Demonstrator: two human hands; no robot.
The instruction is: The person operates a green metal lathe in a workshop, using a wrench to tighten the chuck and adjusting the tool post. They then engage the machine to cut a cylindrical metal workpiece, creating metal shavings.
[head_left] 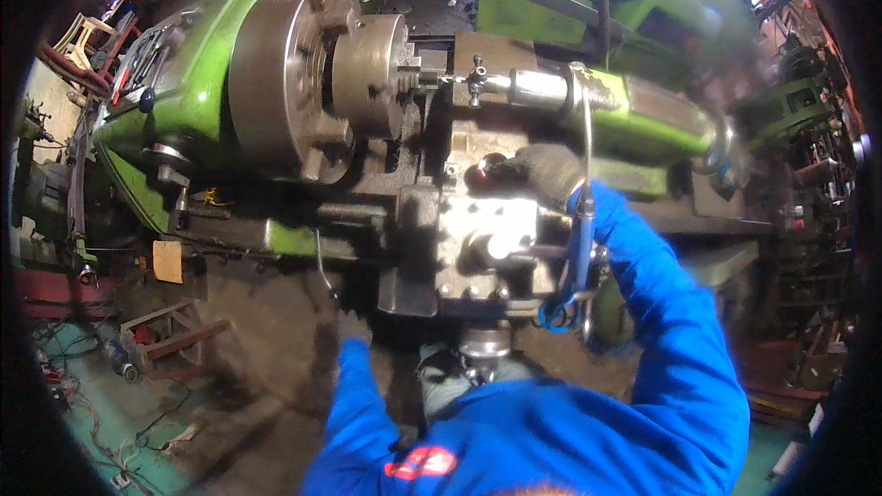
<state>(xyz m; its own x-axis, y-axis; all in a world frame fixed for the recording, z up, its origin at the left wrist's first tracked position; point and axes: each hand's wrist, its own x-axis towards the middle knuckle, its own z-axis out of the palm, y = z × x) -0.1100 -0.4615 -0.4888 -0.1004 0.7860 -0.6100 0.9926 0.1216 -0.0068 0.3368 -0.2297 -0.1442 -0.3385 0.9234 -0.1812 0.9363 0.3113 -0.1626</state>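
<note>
A green metal lathe fills the middle of the view. Its large steel chuck (289, 78) grips a thick round metal workpiece (369, 73). Facing the workpiece is a drill chuck (477, 81) in the tailstock quill (542, 88). My right hand (551, 176), gloved, reaches over the carriage with curled fingers at a dark, reddish rounded part (491, 172); what lies inside its grip is hidden. Low on the left, my gloved left hand (354, 325) hangs just below a thin bent lever (323, 262); its fingers are dark and blurred, and contact with the lever cannot be made out.
Beside my right forearm stands an upright thin pipe (586, 138) with a blue hose (579, 262). A handwheel (485, 340) sticks out toward my body. On the floor at left are a rusty metal frame (170, 335) and cables. Cluttered shelves (827, 220) line the right.
</note>
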